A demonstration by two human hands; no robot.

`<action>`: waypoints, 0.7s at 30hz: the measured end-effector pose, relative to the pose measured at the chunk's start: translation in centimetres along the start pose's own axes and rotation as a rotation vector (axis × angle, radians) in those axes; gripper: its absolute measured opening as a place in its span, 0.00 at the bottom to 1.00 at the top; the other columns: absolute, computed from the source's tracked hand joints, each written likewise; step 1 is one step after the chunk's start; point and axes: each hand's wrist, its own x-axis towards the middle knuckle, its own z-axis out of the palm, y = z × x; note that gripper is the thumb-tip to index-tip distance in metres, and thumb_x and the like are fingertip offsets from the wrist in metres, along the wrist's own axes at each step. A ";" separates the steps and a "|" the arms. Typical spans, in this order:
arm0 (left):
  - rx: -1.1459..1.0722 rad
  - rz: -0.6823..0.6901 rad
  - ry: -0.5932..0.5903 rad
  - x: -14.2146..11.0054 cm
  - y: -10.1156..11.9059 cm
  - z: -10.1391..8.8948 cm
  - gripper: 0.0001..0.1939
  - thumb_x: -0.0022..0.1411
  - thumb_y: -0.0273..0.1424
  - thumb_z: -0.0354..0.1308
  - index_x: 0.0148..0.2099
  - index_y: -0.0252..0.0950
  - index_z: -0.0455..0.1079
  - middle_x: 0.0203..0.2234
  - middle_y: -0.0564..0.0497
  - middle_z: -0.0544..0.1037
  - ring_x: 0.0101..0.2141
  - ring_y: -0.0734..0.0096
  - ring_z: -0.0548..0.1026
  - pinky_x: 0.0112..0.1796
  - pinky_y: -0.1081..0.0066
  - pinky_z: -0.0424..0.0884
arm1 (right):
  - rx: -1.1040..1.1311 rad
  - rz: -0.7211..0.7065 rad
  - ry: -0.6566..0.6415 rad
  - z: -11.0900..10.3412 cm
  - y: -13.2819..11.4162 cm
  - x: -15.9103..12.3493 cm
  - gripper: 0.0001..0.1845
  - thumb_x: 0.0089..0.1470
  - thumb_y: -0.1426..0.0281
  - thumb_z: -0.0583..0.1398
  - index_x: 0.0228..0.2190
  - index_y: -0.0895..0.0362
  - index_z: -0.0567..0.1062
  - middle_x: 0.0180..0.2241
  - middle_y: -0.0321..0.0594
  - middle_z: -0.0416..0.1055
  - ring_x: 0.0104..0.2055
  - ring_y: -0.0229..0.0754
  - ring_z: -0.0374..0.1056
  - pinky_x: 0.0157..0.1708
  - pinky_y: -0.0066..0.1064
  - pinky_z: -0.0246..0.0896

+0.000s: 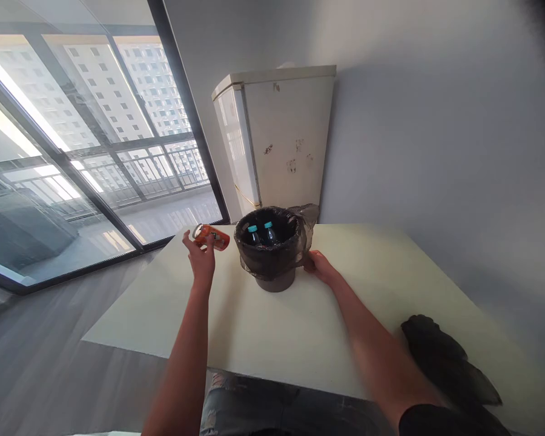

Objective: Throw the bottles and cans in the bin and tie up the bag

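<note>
My left hand point(202, 257) is closed around an orange-red can point(218, 238), thumb on the near side and fingers up towards its silver end. The can is to the left of the bin point(275, 282), near the rim but apart from it. It lies tilted in my grasp, nearly on its side, with the silver end pointing away from the bin and the other end towards it. I can't tell whether there is anything in the can.

The bin stands upright on the pale table point(163, 315). A thin, dark, see-through bag point(272, 263) lines it, folded over the rim and hanging loosely down the outside, so only the grey lower part of the bin shows bare. At the bin's far right the bag bunches and sticks out past the rim. Inside the bin are two bottles, side by side, each with a teal cap: the left bottle point(255, 238) and the right bottle point(271, 237). Their lower parts are lost in the dark of the bin, and what they hold is too dim to tell.

My right hand point(318, 266) is at the bin's right side, fingers curled against the hanging bag; I can't tell whether they pinch it or only rest there.

Right of the bin, nearer me, lies a crumpled black bundle point(449, 360). Beyond the bin stands a white fridge point(286, 133), shut.
</note>
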 end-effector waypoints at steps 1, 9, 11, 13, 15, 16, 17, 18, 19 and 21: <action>-0.075 0.027 0.018 -0.3 1.6 -0.4 0.37 0.69 0.50 0.59 0.71 0.40 0.52 0.53 0.38 0.80 0.52 0.56 0.80 0.50 0.61 0.77 | 0.000 0.000 0.003 0.0 0.0 0.0 0.35 0.53 0.50 0.68 0.19 0.51 0.48 0.17 0.25 0.41 0.20 0.30 0.36 0.20 0.30 0.34; -0.438 0.293 -0.025 -1.5 10.4 0.0 0.28 0.70 0.48 0.60 0.64 0.43 0.58 0.52 0.42 0.80 0.53 0.61 0.79 0.52 0.63 0.77 | -0.020 0.005 0.024 0.7 -0.8 -0.4 0.33 0.52 0.51 0.68 0.19 0.51 0.51 0.17 0.25 0.41 0.20 0.31 0.36 0.20 0.30 0.34; -0.449 0.292 -0.057 -1.6 11.2 0.4 0.27 0.71 0.48 0.59 0.64 0.42 0.59 0.48 0.43 0.82 0.51 0.61 0.81 0.52 0.61 0.77 | -0.026 0.006 0.029 0.8 -0.9 -0.5 0.33 0.52 0.51 0.68 0.19 0.51 0.52 0.17 0.25 0.41 0.20 0.31 0.36 0.20 0.30 0.34; -0.349 0.300 -0.221 -2.0 11.9 0.8 0.28 0.68 0.48 0.62 0.63 0.42 0.64 0.48 0.43 0.82 0.52 0.57 0.81 0.54 0.58 0.76 | -0.031 0.007 0.036 0.9 -0.9 -0.5 0.32 0.52 0.51 0.68 0.19 0.51 0.53 0.17 0.25 0.41 0.20 0.30 0.36 0.20 0.30 0.33; -0.179 0.304 -0.389 -2.7 12.2 0.8 0.27 0.65 0.48 0.66 0.60 0.41 0.71 0.54 0.41 0.81 0.57 0.51 0.78 0.59 0.53 0.72 | -0.031 0.008 0.044 1.0 -1.0 -0.5 0.31 0.51 0.51 0.67 0.19 0.52 0.54 0.17 0.25 0.42 0.20 0.30 0.37 0.20 0.30 0.33; -0.116 0.291 -0.420 -3.0 12.1 0.6 0.26 0.64 0.48 0.66 0.58 0.41 0.73 0.57 0.40 0.80 0.60 0.49 0.76 0.61 0.51 0.70 | -0.030 0.008 0.046 1.0 -1.0 -0.5 0.30 0.51 0.51 0.67 0.19 0.52 0.55 0.17 0.25 0.42 0.19 0.30 0.37 0.20 0.29 0.32; -0.086 0.266 -0.406 -3.3 11.8 0.5 0.25 0.65 0.49 0.65 0.57 0.40 0.75 0.58 0.40 0.79 0.61 0.48 0.74 0.62 0.50 0.69 | -0.028 0.009 0.045 1.1 -1.0 -0.6 0.30 0.51 0.52 0.67 0.18 0.52 0.55 0.17 0.25 0.42 0.19 0.30 0.37 0.20 0.29 0.33; -0.084 0.230 -0.352 -3.5 11.3 0.2 0.24 0.67 0.50 0.63 0.56 0.40 0.76 0.59 0.39 0.78 0.62 0.48 0.74 0.61 0.50 0.70 | -0.025 0.009 0.043 1.1 -1.0 -0.6 0.31 0.51 0.52 0.67 0.18 0.52 0.54 0.17 0.25 0.41 0.19 0.30 0.37 0.20 0.29 0.33; -0.098 0.186 -0.271 -3.6 10.5 0.0 0.24 0.69 0.51 0.59 0.56 0.39 0.76 0.58 0.39 0.78 0.61 0.48 0.74 0.60 0.50 0.71 | -0.023 0.009 0.038 1.1 -1.1 -0.6 0.32 0.51 0.53 0.67 0.18 0.52 0.52 0.17 0.25 0.41 0.19 0.30 0.37 0.20 0.29 0.33; -0.087 0.062 -0.114 -3.7 8.1 -0.2 0.24 0.71 0.52 0.55 0.54 0.39 0.75 0.54 0.38 0.80 0.58 0.49 0.76 0.57 0.50 0.73 | -0.019 0.005 0.031 1.1 -1.2 -0.7 0.33 0.51 0.55 0.68 0.18 0.52 0.50 0.17 0.25 0.39 0.19 0.29 0.36 0.20 0.29 0.33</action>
